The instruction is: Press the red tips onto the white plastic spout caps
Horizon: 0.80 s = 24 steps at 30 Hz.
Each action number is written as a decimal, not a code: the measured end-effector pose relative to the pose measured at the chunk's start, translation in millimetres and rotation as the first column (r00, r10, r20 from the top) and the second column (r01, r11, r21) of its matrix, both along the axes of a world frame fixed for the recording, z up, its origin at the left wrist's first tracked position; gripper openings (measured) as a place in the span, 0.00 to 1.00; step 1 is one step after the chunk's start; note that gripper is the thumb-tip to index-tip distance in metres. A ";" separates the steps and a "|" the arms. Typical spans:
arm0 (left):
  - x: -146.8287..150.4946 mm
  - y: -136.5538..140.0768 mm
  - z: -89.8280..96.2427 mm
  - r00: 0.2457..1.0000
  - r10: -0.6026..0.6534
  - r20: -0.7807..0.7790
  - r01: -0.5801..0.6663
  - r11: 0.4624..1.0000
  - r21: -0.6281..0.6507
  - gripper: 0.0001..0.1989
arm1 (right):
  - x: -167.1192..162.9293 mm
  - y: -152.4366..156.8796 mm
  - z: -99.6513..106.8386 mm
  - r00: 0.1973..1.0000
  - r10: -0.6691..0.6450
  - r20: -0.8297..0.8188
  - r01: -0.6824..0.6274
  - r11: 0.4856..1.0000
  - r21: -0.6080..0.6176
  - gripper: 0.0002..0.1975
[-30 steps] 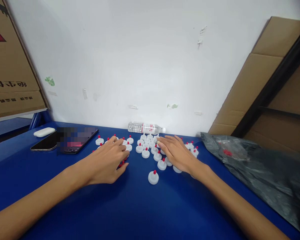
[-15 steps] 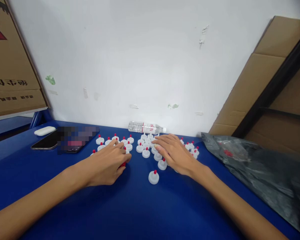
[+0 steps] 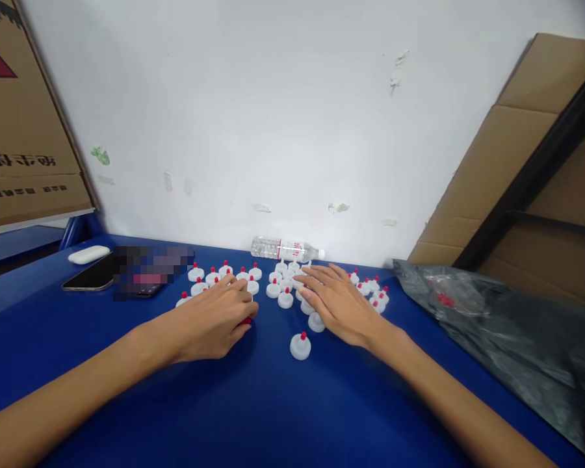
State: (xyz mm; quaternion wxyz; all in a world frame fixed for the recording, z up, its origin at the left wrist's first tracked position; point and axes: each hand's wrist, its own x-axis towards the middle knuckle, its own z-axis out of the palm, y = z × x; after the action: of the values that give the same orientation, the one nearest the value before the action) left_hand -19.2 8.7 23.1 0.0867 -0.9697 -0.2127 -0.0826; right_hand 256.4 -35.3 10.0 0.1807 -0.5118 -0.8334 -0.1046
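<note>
My left hand (image 3: 219,318) is curled down over the left group of white nozzle lids. Small red caps (image 3: 245,320) show between its thumb and fingers; how many is hidden. My right hand (image 3: 341,302), fingers stretched and slightly apart, lies over the right-hand lids and hides several of them. Between the hands stand white lids without red tips, such as this lid (image 3: 285,299). A single red-tipped lid (image 3: 300,347) sits nearer to me. More red-tipped lids (image 3: 379,299) stand to the right of my right hand.
A clear plastic bottle (image 3: 287,249) lies against the white wall. At left are a white rounded case (image 3: 88,255) and two phones, one a dark phone (image 3: 90,276). A dark plastic bag (image 3: 507,338) covers the blue table's right side. Cardboard (image 3: 497,156) leans beyond it.
My right hand has shifted slightly left and flattened over the lids, covering the red tip of one near its thumb. My left hand stays nearly in place with the red caps.
</note>
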 end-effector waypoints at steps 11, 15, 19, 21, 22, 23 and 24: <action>2.4 2.8 -7.4 0.998 -0.052 0.028 0.051 0.998 0.030 0.06 | 2.3 -0.6 15.0 0.989 0.012 -0.147 0.012 0.987 0.159 0.19; 2.0 3.1 -8.4 0.998 -0.056 0.039 0.055 0.998 0.026 0.06 | 6.2 1.6 11.6 0.989 -0.006 -0.148 0.026 0.990 0.139 0.19; 2.4 3.1 -8.3 0.998 -0.055 0.019 0.055 0.998 0.036 0.06 | 9.4 4.9 8.3 0.998 0.003 -0.067 0.003 0.997 0.083 0.20; 3.0 3.0 -8.1 0.999 -0.051 0.000 0.050 0.998 0.044 0.06 | 8.8 8.2 10.5 0.999 0.019 -0.031 -0.017 0.998 0.062 0.20; 3.2 2.9 -8.1 0.999 -0.049 -0.007 0.050 0.998 0.049 0.06 | 7.7 10.5 12.7 1.000 0.020 -0.017 -0.020 0.999 0.049 0.20; 3.3 2.9 -8.3 0.999 -0.050 -0.010 0.051 0.997 0.053 0.06 | 6.1 13.3 15.3 1.000 0.016 -0.005 -0.016 0.999 0.034 0.21; 3.4 2.8 -8.5 0.999 -0.052 -0.008 0.052 0.997 0.058 0.06 | 4.1 16.5 18.0 1.000 0.009 0.005 -0.009 1.000 0.020 0.22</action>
State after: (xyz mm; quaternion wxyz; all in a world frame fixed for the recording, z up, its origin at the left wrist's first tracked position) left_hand -15.8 11.6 14.6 0.1131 -0.9723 -0.1848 -0.0880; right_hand 260.5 -18.8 28.0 0.1842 -0.5060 -0.8350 -0.1135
